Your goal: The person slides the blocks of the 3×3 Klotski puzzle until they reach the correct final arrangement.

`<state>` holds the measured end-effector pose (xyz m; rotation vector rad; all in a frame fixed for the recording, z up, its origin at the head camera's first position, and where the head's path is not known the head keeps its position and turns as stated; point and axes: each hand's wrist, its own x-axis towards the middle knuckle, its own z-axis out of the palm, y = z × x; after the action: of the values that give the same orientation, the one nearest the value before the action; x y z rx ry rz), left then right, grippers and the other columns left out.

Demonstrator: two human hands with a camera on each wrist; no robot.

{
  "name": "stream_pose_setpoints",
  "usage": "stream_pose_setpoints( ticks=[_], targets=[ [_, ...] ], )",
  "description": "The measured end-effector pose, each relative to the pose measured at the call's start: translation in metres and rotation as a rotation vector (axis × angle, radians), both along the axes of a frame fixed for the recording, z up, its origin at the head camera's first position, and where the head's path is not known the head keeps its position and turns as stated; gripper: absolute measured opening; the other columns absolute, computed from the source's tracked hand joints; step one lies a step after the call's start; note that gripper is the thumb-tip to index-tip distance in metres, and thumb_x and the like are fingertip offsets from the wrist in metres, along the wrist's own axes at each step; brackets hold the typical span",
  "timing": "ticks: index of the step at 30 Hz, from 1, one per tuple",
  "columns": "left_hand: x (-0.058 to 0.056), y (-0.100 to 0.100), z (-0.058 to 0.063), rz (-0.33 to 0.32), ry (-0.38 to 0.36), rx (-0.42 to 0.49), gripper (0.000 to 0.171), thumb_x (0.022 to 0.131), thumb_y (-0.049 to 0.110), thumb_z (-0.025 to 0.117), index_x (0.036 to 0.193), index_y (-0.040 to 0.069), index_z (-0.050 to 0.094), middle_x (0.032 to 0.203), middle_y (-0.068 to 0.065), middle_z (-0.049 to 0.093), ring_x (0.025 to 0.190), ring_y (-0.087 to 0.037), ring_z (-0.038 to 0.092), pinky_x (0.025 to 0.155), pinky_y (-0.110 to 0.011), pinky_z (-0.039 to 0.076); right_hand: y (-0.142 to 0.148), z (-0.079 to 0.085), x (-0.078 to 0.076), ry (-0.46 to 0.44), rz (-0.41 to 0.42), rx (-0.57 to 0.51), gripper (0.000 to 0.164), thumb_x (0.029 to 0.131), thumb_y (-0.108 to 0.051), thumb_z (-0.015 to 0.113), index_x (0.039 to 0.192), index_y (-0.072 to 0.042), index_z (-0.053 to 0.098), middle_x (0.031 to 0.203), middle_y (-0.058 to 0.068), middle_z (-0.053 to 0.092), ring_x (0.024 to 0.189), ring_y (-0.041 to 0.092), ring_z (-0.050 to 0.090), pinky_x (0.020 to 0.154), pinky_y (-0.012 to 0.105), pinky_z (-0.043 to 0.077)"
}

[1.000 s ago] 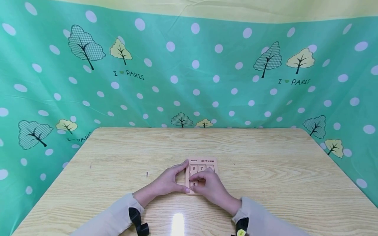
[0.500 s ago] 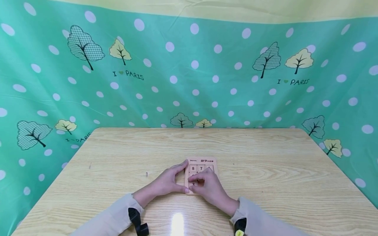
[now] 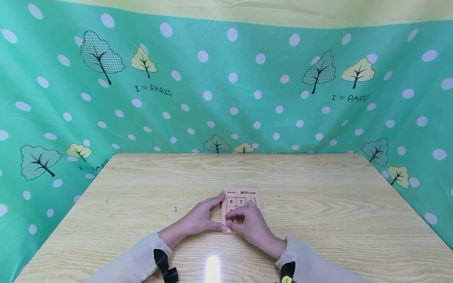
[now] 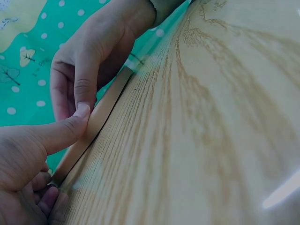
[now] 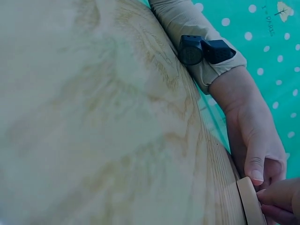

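Note:
A flat wooden sliding number puzzle point(image 3: 258, 192) lies on the table in the head view. Its printed heading is at the far end, and tiles 8, 7, 6 and 3 can be made out. My left hand point(image 3: 200, 216) holds its left side, with the thumb at the near corner and the fingers at the far corner. Over the tiles, my right hand point(image 3: 252, 224) is bent, its thumb and index finger about the number tile point(image 3: 232, 221) marked 3. This hand hides most of the right and middle tiles. The wrist views show the puzzle's edge point(image 4: 101, 112) low on the table.
The light wood-grain table point(image 3: 141, 177) reaches back to a green dotted curtain point(image 3: 233, 98) with tree prints. Bright glare point(image 3: 213, 269) shows near the front. Black straps point(image 3: 164, 265) with small devices sit on both sleeves.
Around the tiles, the right fingers shift very slightly, and more of the tile marked 6 shows now. The left hand and the puzzle board stay in place.

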<state>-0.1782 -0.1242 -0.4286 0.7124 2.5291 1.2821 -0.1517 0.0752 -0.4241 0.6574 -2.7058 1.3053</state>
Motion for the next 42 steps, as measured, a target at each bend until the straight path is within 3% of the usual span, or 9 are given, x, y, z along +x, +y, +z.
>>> stream_pose_setpoints(
  ticks=[18,28,42],
  targets=[
    [0.002,0.001,0.002,0.002,-0.019,-0.001,0.100,0.068,0.032,0.083,0.147,0.005,0.028,0.154,-0.006,0.024,0.141,-0.027,0.023,0.115,-0.044,0.019,0.017,0.002,0.003,-0.032,-0.059,0.025,0.019,0.070,-0.009,0.079,0.088,-0.015,0.076,0.083,-0.007,0.056,0.081,0.011,0.044,0.068,0.022,0.038],
    [0.001,0.001,0.002,0.007,-0.023,0.000,0.101,0.067,0.032,0.084,0.147,0.006,0.028,0.154,-0.006,0.024,0.141,-0.026,0.023,0.115,-0.044,0.018,0.024,0.003,0.005,-0.063,-0.069,0.010,0.021,0.069,-0.007,0.078,0.089,-0.015,0.076,0.085,-0.005,0.058,0.078,0.013,0.044,0.065,0.022,0.038],
    [0.001,0.000,0.001,0.003,0.001,-0.005,0.102,0.067,0.034,0.083,0.147,0.004,0.028,0.153,-0.011,0.026,0.140,-0.031,0.024,0.114,-0.048,0.019,0.028,-0.002,-0.003,-0.101,-0.041,-0.079,0.027,0.070,-0.015,0.081,0.096,-0.017,0.074,0.093,-0.004,0.059,0.087,0.013,0.047,0.077,0.026,0.042]
  ],
)
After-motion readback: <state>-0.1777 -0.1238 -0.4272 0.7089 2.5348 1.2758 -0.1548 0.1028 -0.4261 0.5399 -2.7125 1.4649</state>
